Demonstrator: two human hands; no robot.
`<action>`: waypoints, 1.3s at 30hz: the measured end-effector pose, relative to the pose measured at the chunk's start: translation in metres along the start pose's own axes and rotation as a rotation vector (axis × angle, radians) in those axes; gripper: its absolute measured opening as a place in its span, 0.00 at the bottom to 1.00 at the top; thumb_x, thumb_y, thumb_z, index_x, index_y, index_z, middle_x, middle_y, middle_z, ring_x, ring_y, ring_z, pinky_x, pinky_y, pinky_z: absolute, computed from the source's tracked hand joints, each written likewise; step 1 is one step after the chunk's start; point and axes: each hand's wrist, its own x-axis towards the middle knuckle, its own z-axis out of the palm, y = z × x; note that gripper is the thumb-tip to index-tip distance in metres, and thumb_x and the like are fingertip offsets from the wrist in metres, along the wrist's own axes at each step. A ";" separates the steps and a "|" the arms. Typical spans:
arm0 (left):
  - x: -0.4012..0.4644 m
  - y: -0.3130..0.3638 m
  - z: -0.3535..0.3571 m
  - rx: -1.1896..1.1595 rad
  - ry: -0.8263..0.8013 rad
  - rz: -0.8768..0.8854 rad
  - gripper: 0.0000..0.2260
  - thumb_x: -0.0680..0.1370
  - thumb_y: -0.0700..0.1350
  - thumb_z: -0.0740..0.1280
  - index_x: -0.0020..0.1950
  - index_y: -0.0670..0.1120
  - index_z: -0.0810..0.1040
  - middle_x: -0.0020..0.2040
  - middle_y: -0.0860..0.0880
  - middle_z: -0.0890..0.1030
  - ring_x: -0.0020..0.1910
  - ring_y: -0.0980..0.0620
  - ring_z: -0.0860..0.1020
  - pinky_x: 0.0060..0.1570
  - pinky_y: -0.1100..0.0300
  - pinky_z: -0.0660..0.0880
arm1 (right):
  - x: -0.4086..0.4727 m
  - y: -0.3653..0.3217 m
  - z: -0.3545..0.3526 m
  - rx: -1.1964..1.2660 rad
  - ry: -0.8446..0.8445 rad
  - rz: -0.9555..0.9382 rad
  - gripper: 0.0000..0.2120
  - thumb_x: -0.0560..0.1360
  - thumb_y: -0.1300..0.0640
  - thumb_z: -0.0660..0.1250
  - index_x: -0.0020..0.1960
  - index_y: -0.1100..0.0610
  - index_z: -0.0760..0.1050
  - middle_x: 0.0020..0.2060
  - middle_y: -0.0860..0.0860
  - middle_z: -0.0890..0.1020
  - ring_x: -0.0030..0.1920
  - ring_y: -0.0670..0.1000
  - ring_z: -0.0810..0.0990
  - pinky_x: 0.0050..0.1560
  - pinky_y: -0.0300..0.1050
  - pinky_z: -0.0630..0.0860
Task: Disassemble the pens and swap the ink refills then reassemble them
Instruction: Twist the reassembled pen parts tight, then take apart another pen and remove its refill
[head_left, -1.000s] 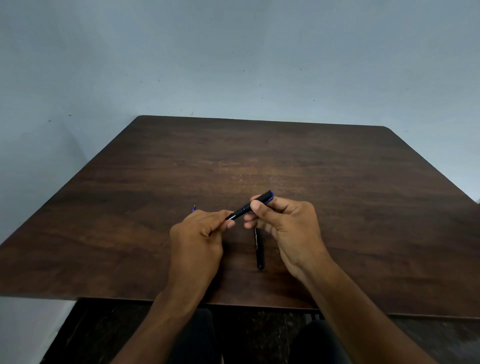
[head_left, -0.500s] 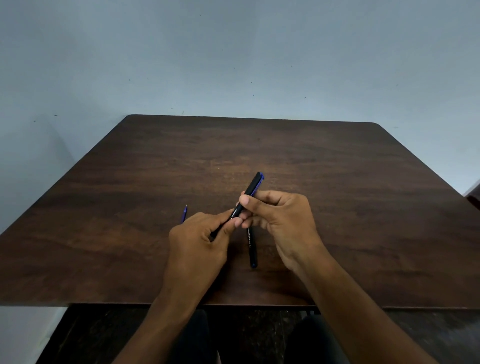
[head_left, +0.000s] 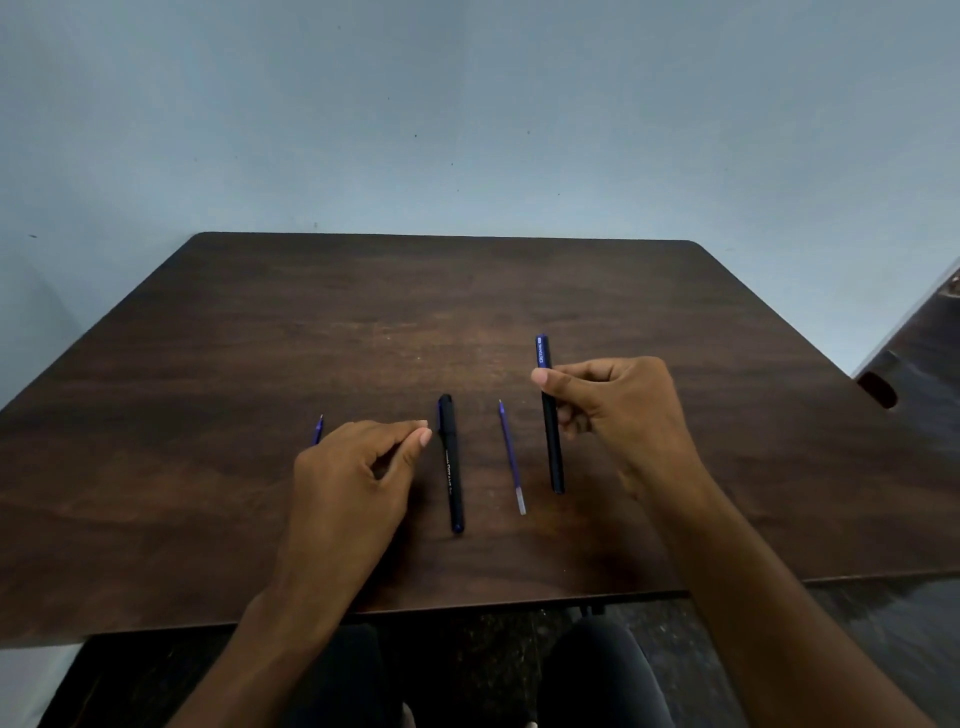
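My right hand (head_left: 623, 415) grips a black pen barrel with a blue end (head_left: 543, 353). It stands steeply, its lower end down at the wooden table (head_left: 208, 415). Left of it a loose blue ink refill (head_left: 511, 457) lies flat on the wood. Further left lies a second black pen (head_left: 451, 467), pointing away from me. My left hand (head_left: 358, 467) rests on the table beside that pen, fingers loosely curled, with nothing seen between them. The tip of another blue refill (head_left: 318, 430) sticks out from behind this hand; the rest of it is hidden.
A pale blue wall stands behind the table's far edge. A dark piece of furniture (head_left: 909, 364) shows at the right border. The table's near edge runs just above my knees.
My hands have parted. The left hand has let go of the pen tip and dropped to the table. A refill now lies between the two pens, and the right hand holds its barrel further right.
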 end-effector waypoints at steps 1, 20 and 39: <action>0.001 -0.001 0.000 -0.002 -0.017 -0.025 0.08 0.76 0.46 0.72 0.54 0.50 0.86 0.48 0.57 0.86 0.47 0.64 0.81 0.51 0.71 0.74 | 0.000 0.002 -0.002 -0.027 0.008 0.015 0.07 0.70 0.57 0.80 0.40 0.60 0.86 0.23 0.52 0.82 0.23 0.46 0.77 0.26 0.37 0.76; 0.027 0.006 0.030 0.033 -0.060 -0.177 0.10 0.77 0.49 0.71 0.57 0.51 0.85 0.54 0.55 0.85 0.50 0.67 0.75 0.46 0.81 0.61 | 0.016 0.019 -0.030 -0.768 0.034 0.170 0.16 0.71 0.49 0.79 0.44 0.64 0.84 0.40 0.58 0.84 0.42 0.55 0.83 0.42 0.47 0.80; 0.023 -0.004 0.032 -0.129 0.012 -0.277 0.07 0.75 0.50 0.73 0.52 0.54 0.86 0.44 0.64 0.83 0.46 0.74 0.77 0.42 0.79 0.70 | 0.004 0.004 -0.022 -0.776 0.099 0.092 0.14 0.73 0.48 0.77 0.40 0.60 0.81 0.37 0.54 0.83 0.38 0.50 0.82 0.37 0.47 0.81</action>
